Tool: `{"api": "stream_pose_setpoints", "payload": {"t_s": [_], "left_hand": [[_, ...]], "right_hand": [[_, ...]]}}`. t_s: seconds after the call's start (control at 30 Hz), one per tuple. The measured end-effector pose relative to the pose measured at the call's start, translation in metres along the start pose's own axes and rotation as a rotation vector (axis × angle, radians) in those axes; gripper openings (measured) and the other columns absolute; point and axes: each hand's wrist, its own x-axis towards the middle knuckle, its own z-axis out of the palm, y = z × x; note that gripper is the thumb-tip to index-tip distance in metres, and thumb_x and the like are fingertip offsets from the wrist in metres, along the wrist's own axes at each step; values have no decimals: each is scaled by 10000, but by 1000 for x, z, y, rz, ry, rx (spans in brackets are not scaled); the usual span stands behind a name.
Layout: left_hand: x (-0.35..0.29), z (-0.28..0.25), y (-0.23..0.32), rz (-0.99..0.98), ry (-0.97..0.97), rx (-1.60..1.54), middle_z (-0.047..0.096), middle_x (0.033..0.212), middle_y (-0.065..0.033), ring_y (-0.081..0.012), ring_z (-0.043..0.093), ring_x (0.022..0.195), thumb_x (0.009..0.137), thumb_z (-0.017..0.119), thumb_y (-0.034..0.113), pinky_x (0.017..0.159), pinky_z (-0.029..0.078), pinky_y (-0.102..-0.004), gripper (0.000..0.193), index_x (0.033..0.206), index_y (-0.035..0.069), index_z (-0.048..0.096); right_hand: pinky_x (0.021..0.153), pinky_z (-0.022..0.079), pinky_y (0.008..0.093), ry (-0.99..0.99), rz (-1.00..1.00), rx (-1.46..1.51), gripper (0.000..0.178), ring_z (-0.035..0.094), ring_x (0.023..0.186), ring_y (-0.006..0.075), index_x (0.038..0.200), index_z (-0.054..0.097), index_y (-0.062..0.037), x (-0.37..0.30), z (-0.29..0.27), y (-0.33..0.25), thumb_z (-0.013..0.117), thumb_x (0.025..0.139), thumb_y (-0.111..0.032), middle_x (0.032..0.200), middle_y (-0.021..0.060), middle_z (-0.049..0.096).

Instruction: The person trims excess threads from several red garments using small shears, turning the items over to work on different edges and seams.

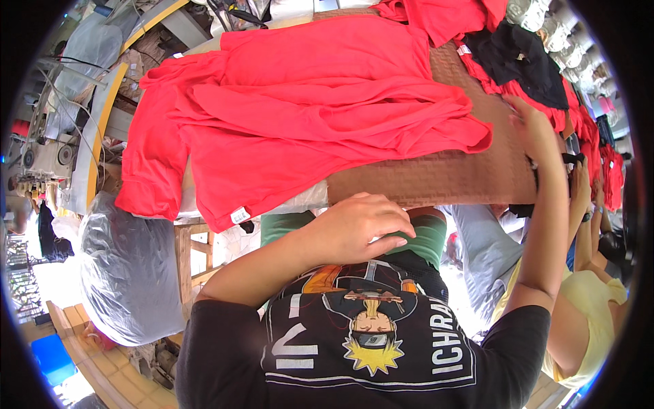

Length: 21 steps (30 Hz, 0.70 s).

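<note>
Across the brown-covered table (436, 178) lies a loosely folded red garment (272, 116), its sleeves and hem wrinkled and a small white label at its near corner. My left hand (371, 225) hovers in front of my body, off the table's near edge, with fingers loosely bent and the thumb apart; it touches no cloth. Stretched out to the right, my right hand (535, 129) is over the table's right side, beside a row of red garments (538, 95). Its fingers are extended and apart, and no held item can be made out. A black cloth (518, 61) lies on those garments.
More red cloth (456, 17) lies at the far edge. A big clear plastic bag (129, 273) stands at the left, near sewing machinery (51, 157). At the right, a person in yellow (586, 313) sits close, arms reaching toward the table. White cones (565, 41) line the far right.
</note>
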Motion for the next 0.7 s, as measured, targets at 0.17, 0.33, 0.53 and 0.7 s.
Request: {"api": "stream_pose_setpoints", "payload": {"t_s": [0.17,0.33,0.53,0.7], "left_hand": [[4,-25,-9,-8,68,28,669,1037,-38,-244,616,987,879,636,145,878,468,-378,154,1017,90,675],[7,-88,-46,-144,464,431,649,1096,-109,-326,569,1083,883,576,64,963,444,-400,253,1127,84,641],[1,-106,-85,-374,461,789,658,1051,-91,-286,596,1054,814,631,22,940,448,-390,212,1023,51,630],[4,-56,-43,-112,755,627,671,978,-66,-249,636,917,743,703,31,815,465,-360,216,940,87,634]], "right_hand": [[800,440,254,-184,-50,594,349,570,827,104,1170,640,5,-35,-28,-8,507,851,56,802,-2,588],[596,478,276,-317,-138,774,428,540,648,88,1295,600,-133,-31,26,-108,647,873,-75,861,18,633],[664,493,372,286,-84,500,134,652,697,268,960,647,-61,-15,54,-109,638,895,-179,775,138,663],[703,479,267,499,177,749,137,599,772,80,1015,681,-61,-34,30,-62,655,899,-129,823,19,697]]}}
